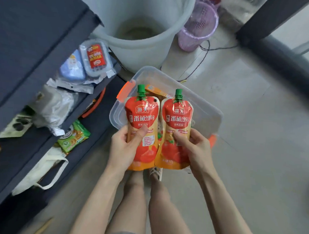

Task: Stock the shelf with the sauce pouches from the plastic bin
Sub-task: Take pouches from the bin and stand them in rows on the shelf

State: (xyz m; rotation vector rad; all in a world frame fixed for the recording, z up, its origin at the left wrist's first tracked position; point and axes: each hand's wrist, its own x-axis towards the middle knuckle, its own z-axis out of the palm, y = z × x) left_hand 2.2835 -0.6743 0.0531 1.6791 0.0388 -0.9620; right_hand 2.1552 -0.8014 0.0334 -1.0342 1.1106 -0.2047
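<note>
My left hand (125, 144) grips the left pouch (142, 120) low, my right hand (197, 147) the right pouch (178, 121); swung toward the 9 o'clock shelf (30, 31), either may slip.

One head-worn camera looks steeply down onto the plastic bin (203, 106).

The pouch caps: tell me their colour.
Green, on both sauce pouches; the caps show clearly in the head view.
</note>
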